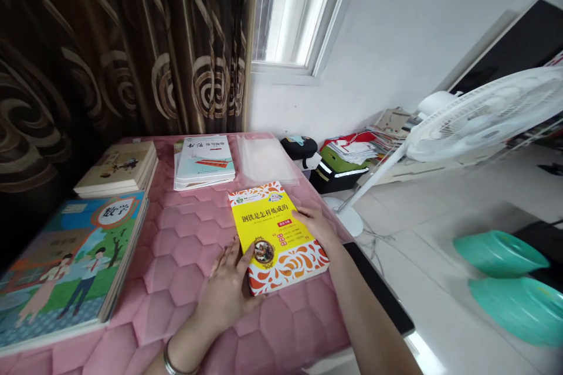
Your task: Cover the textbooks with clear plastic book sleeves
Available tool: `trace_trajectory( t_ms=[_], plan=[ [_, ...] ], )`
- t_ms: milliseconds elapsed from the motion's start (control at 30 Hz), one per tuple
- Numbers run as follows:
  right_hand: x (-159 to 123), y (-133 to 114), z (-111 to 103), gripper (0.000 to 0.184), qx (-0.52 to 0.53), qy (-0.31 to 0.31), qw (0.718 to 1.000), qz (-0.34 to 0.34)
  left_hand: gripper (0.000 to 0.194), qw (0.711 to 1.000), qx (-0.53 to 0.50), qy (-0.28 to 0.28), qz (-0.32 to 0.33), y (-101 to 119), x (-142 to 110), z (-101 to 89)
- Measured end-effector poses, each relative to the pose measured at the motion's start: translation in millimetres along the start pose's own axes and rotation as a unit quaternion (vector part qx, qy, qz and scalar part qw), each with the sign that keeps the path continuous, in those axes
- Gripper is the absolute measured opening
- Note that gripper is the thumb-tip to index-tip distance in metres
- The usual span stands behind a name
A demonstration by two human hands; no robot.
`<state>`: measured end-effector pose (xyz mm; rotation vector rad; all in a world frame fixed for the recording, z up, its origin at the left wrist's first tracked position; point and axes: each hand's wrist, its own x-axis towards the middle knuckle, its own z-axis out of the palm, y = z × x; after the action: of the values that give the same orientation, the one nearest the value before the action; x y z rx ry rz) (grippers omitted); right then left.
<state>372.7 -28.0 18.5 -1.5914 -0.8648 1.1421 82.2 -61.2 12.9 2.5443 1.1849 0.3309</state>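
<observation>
A yellow paperback book [268, 228] with orange-and-white patterned ends lies on the pink quilted cover [176, 258], its front up. My left hand [229, 281] is at its lower left corner, one finger on the front cover, the thumb along the bottom edge and the other fingers beside the spine. Gripping the right edge is my right hand [319, 225], with fingertips on the cover; the rest of its fingers are partly hidden. A bracelet [171, 360] circles my left wrist.
To the left are a stack of large textbooks [74, 258] and a stack of beige books [118, 167]. White-and-blue booklets [204, 158] and clear plastic sleeves [266, 159] lie at the back. A white standing fan [479, 111] and green stools [501, 252] stand on the right.
</observation>
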Motion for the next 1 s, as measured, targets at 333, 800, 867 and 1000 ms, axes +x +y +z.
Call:
trace_trajectory(
  t_ms=[333,800,867,1000],
  plan=[
    [3,0,-6,0.026,0.037,-0.026,0.999,0.018,0.1,1.0,-0.002,-0.017,0.011,-2,3,-0.1],
    [-1,2,-10,0.038,-0.015,-0.019,1.0,-0.014,0.089,0.999,0.041,-0.025,-0.006,4,2,3.8],
    [-3,-1,-8,0.034,-0.035,-0.006,0.999,-0.019,0.089,0.999,0.043,-0.018,-0.001,3,2,5.7],
    [-5,-5,-7,0.024,-0.05,0.021,0.998,-0.01,0.09,0.999,0.042,-0.012,0.005,1,2,6.3]
  ],
)
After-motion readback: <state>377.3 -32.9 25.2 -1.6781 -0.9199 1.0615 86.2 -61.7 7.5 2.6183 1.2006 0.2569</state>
